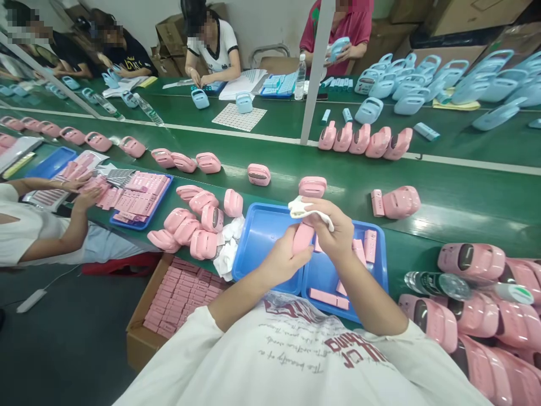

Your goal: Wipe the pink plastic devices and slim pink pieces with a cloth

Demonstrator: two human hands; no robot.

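In front of my chest, my left hand (287, 256) is closed around a small pink rectangular block (302, 238). My right hand (333, 228) pinches a folded white cloth (301, 207) at the top end of that block. Below both hands sit two blue trays (258, 239) side by side. In the right-hand tray lie several pink blocks (370, 246), partly hidden by my right arm. A rounded pink device (313, 186) with a handle stands just beyond my hands.
Pink devices (203, 244) and crumpled white cloths (228, 248) crowd the left, above a carton of pink blocks (175, 296). More pink devices (473, 262) and a lying bottle (439, 283) are at right. Coworkers handle light-blue devices (369, 110) across the table; another person's hands (87, 194) work at left.
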